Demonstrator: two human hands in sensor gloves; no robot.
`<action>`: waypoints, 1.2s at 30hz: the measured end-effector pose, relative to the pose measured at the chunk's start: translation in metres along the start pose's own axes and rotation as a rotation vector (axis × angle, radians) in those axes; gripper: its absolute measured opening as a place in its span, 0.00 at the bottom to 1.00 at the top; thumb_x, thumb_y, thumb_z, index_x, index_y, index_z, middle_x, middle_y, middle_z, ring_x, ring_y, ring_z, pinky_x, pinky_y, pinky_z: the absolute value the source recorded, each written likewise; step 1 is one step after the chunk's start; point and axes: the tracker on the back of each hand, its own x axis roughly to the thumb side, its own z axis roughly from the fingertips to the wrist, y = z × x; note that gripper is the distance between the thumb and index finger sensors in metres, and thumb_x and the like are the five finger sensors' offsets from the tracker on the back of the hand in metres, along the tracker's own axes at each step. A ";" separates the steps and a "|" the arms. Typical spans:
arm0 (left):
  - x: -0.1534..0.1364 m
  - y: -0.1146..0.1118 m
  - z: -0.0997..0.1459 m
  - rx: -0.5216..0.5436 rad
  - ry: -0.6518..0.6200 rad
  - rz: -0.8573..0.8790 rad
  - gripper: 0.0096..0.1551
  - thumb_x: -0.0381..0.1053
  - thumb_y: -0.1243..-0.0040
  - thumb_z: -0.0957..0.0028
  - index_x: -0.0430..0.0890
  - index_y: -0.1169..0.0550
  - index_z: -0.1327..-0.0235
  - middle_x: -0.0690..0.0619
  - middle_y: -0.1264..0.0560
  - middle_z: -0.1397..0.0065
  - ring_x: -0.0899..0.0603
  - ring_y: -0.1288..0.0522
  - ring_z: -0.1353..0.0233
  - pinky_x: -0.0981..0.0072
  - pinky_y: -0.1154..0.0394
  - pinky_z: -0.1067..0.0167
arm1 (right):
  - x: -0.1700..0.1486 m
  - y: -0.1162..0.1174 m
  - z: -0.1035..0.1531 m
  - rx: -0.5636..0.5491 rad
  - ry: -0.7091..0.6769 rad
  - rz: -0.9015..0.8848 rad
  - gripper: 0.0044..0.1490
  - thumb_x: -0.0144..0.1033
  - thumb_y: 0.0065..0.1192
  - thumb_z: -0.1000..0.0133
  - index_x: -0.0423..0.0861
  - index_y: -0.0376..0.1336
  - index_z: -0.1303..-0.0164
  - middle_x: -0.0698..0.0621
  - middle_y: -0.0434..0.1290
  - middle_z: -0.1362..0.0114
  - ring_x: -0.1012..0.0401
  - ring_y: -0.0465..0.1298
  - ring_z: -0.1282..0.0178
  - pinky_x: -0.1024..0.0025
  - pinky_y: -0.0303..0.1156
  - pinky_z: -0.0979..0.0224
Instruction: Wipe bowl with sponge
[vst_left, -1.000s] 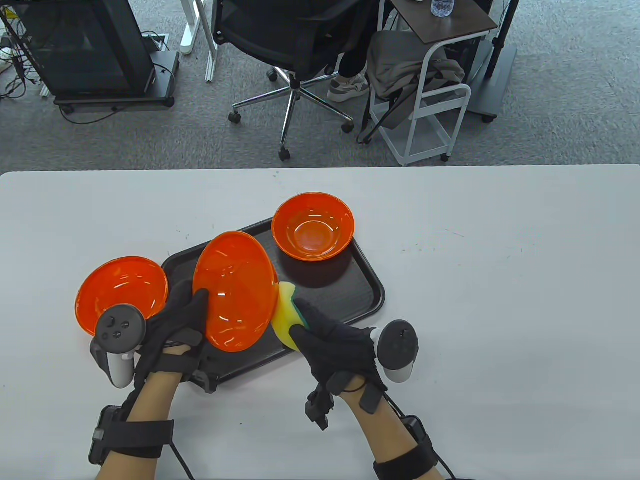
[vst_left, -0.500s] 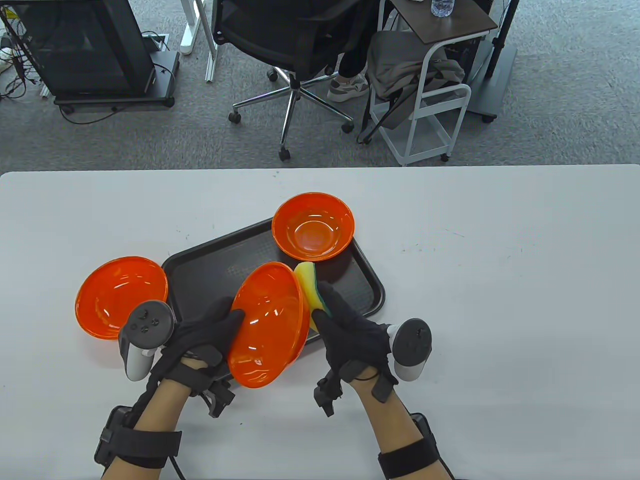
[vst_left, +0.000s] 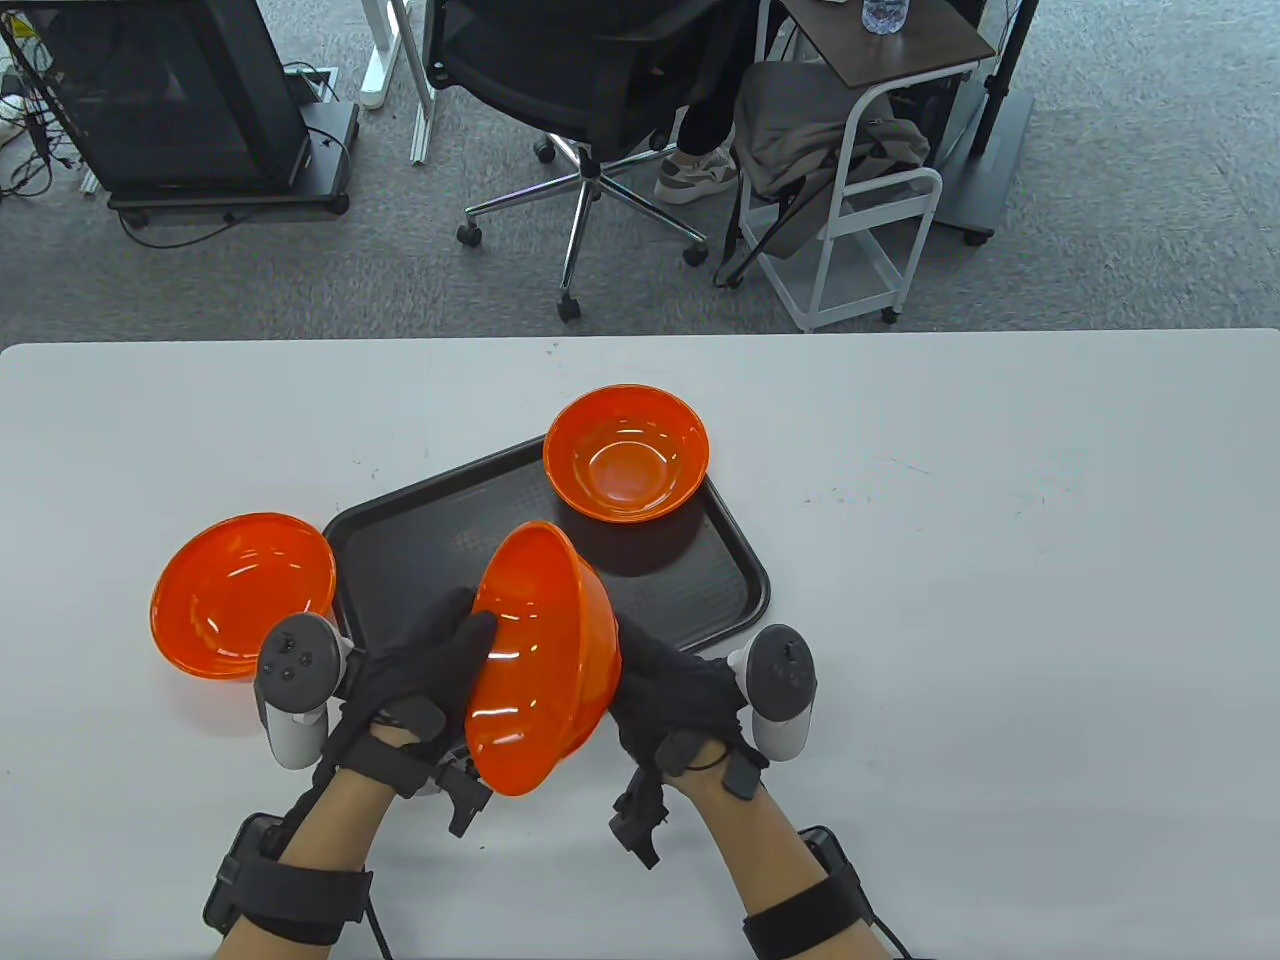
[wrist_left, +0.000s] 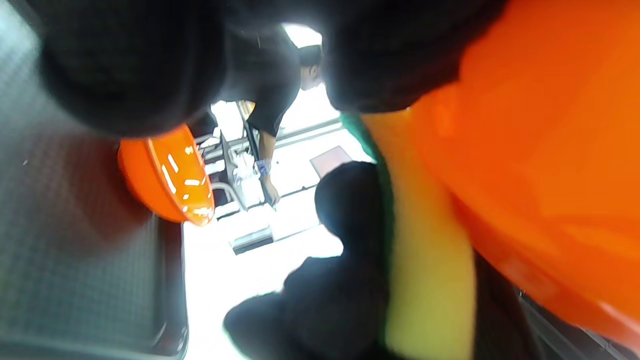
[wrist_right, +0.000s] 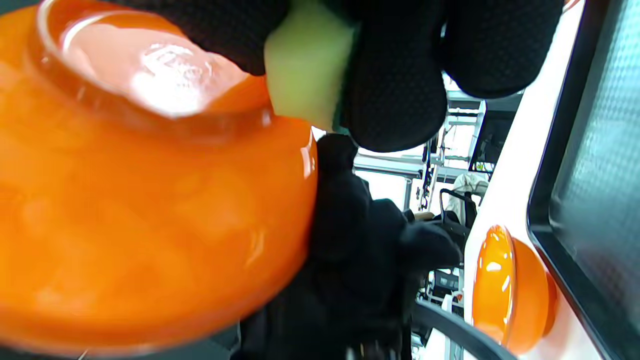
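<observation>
Grey carpet (vst_left: 250, 280), black office chair (vst_left: 590, 90) (wheeled), white cart (vst_left: 870, 210).

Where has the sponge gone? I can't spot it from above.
The sponge is in the right hand, pressed against the outside of the tilted bowl that hides it from above; both wrist views show it.

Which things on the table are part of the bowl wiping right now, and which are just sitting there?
In use:
- held bowl, tilted, gripped by the left hand
- sponge, pressed against that bowl's underside by the right hand

Lying about:
- bowl on the tray
- bowl left of the tray, on the table
- black tray
</observation>
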 end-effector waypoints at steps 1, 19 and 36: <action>0.000 0.003 0.001 0.036 -0.001 -0.003 0.31 0.61 0.43 0.43 0.39 0.27 0.39 0.59 0.16 0.73 0.57 0.21 0.88 0.62 0.14 0.72 | 0.001 0.004 0.000 0.022 -0.001 0.002 0.33 0.37 0.60 0.38 0.33 0.54 0.30 0.32 0.74 0.34 0.48 0.81 0.47 0.42 0.73 0.42; -0.021 0.045 0.008 0.249 0.178 -0.099 0.31 0.60 0.42 0.43 0.38 0.27 0.40 0.59 0.16 0.73 0.57 0.21 0.88 0.62 0.14 0.72 | 0.024 0.003 0.002 -0.061 -0.143 0.084 0.32 0.38 0.62 0.38 0.34 0.56 0.31 0.32 0.75 0.34 0.47 0.81 0.47 0.42 0.72 0.41; -0.005 0.014 0.003 0.091 0.029 -0.019 0.31 0.60 0.43 0.43 0.38 0.27 0.40 0.59 0.16 0.73 0.57 0.21 0.88 0.61 0.14 0.72 | 0.017 -0.002 0.003 -0.102 -0.126 0.064 0.31 0.38 0.61 0.38 0.38 0.56 0.29 0.34 0.73 0.31 0.46 0.80 0.44 0.41 0.72 0.40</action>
